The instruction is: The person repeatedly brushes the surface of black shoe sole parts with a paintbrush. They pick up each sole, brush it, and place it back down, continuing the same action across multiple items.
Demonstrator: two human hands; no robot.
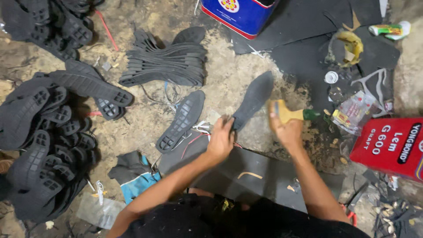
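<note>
1. Dusty, glue-stained floor (145, 128) fills my view, with dark mats spread across the upper right and under my knees.
2. I use the flat black insole (254, 98) at centre as my landmark; it lies on the bare floor, its toe pointing up and to the right.
3. My left hand (221, 137) pinches the insole's near end, fingers closed on its edge.
4. My right hand (286, 128) sits just right of the insole, clamped around a brush (291, 114) with a yellow body and green handle.
5. Left of the insole a single treaded sole (181, 120) lies tread up, loose threads beside it.
6. Above and left of it rests a fanned stack of thin soles (169, 61).
7. Far left of the insole a big heap of treaded soles (44, 136) crowds the floor.
8. Above the insole stands a blue tin (238, 15).
9. Right of the insole a red box (390, 145) sits beyond plastic wrappers (352, 112) and scraps.
10. Below left of the insole lies a dark and teal cloth (132, 174).
</note>
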